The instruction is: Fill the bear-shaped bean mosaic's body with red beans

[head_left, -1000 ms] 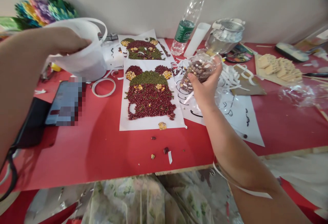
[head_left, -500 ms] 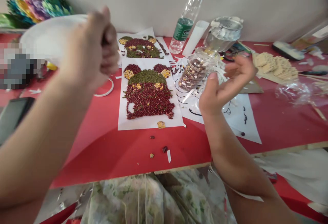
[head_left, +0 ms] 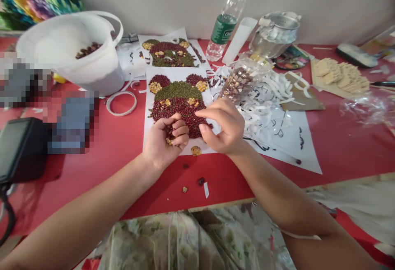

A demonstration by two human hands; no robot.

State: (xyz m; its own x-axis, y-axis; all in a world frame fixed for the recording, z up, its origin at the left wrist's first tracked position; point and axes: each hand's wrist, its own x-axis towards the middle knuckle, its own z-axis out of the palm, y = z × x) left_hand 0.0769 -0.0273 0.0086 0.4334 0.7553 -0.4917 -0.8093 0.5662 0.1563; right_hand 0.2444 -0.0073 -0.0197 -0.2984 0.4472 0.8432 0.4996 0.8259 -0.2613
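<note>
we had our left hand cupped beside the bean-mosaic bear, fingers curled together around a few red beans, while our right hand hovered at the bear's edge, forefinger and thumb apart, pinching nothing we could make out. we judged this the filling-in step, the next bean calling for a fine fingertip pinch. unlike earlier, the white bucket stood left of the bear, out of our left hand
</note>
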